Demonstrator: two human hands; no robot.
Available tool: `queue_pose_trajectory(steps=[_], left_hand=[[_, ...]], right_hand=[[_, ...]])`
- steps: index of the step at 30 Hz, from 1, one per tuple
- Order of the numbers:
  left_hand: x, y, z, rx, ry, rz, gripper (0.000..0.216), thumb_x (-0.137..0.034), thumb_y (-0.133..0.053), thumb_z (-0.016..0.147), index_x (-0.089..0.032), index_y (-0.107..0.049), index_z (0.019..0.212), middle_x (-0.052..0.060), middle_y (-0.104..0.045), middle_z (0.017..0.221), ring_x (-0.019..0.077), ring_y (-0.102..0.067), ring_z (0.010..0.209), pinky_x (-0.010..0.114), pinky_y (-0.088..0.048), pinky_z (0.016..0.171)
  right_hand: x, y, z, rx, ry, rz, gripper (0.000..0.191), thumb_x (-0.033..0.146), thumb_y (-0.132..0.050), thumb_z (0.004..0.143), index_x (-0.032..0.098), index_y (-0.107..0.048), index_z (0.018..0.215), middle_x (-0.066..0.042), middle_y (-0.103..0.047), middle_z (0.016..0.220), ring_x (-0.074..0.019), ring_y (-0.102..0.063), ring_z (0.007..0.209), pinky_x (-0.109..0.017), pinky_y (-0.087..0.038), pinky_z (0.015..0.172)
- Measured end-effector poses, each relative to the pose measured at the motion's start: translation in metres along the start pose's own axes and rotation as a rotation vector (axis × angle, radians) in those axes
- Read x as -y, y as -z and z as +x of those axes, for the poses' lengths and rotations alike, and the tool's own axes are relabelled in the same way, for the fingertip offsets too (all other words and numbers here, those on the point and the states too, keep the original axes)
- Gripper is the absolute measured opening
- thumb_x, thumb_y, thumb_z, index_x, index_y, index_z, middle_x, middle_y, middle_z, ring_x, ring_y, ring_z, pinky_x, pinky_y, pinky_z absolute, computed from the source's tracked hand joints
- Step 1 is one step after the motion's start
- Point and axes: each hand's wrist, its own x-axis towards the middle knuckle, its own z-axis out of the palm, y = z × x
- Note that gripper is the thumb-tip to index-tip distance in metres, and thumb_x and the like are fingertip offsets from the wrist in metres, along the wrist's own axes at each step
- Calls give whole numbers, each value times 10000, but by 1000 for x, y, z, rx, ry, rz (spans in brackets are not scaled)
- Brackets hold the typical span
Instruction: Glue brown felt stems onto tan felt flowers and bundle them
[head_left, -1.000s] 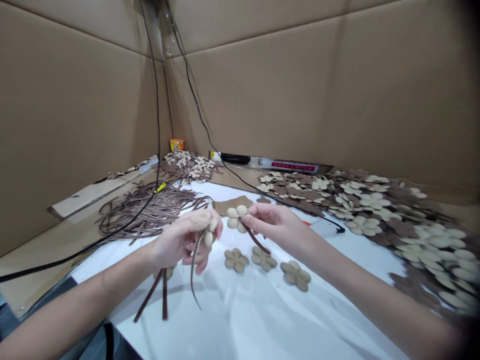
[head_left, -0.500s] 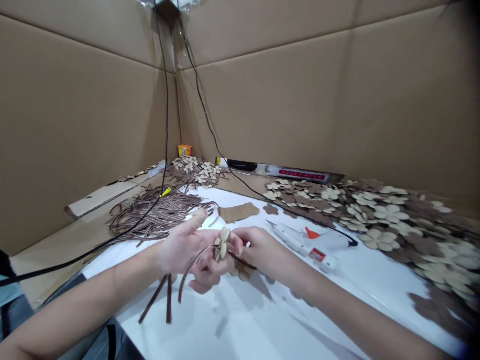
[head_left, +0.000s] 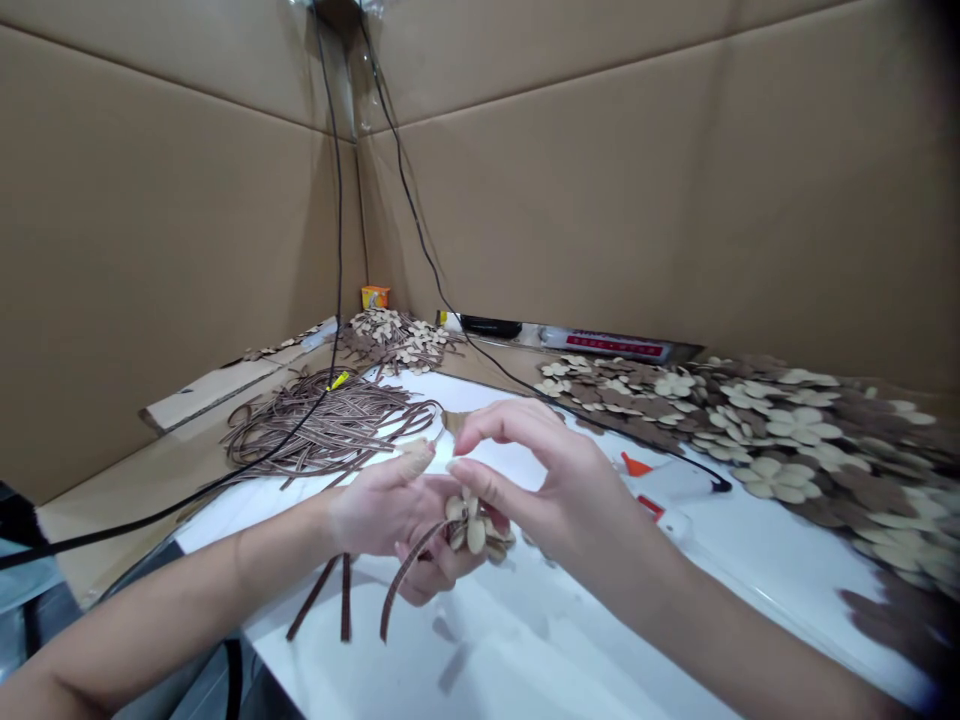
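Observation:
Several cream felt flowers (head_left: 472, 522) and brown stitched strips (head_left: 403, 582) are in my left hand (head_left: 394, 512). Its fingers curl around them from below, while the thumb is raised and away from them. Two more brown strips (head_left: 346, 605) hang beneath my left wrist. Just above and to the right of the flowers is my right hand (head_left: 551, 465), its thumb and forefinger apart with nothing visible between them. Part of the glue gun (head_left: 670, 522) shows behind my right forearm, the rest hidden.
A heap of brown strips (head_left: 322, 425) lies at the left, and a pile of cream and brown flowers (head_left: 780, 425) at the right. Finished-looking flowers on strips (head_left: 405, 338) lie at the back. A black cable (head_left: 517, 378) crosses the white board (head_left: 525, 640). Cardboard walls (head_left: 637, 180) stand behind.
My right hand has let go of the brown strip by the flowers and lifted, its fingers parting. My left hand has shifted slightly right and down with the flowers.

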Motion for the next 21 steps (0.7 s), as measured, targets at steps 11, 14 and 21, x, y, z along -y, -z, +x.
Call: queue_pose_trajectory(steps=[11,14,21], left_hand=[[3,-3,4,-68,7,216,630,-735,-372,739,-153,-512,934,-26,-374,578,73,-251,407,205,-161,364],[2,-7,6,-123,-29,259,633,-733,-435,712,-150,-500,949,-36,-362,586,59,-246,397,198,-164,360],[1,-7,6,-81,-53,288,607,-726,-445,718,-154,-503,914,-23,-414,608,58,-275,403,206,-173,363]], right_hand=[[2,-8,-5,-53,-176,121,24,271,-689,709,265,-666,705,5,-633,801,-211,-571,875,-321,-449,724],[4,-9,-5,-21,-307,232,54,266,-671,688,241,-660,641,-10,-627,734,-193,-589,719,-270,-435,530],[6,-10,-4,51,-380,354,118,302,-626,727,212,-622,651,9,-590,590,-101,-476,418,-225,-373,381]])
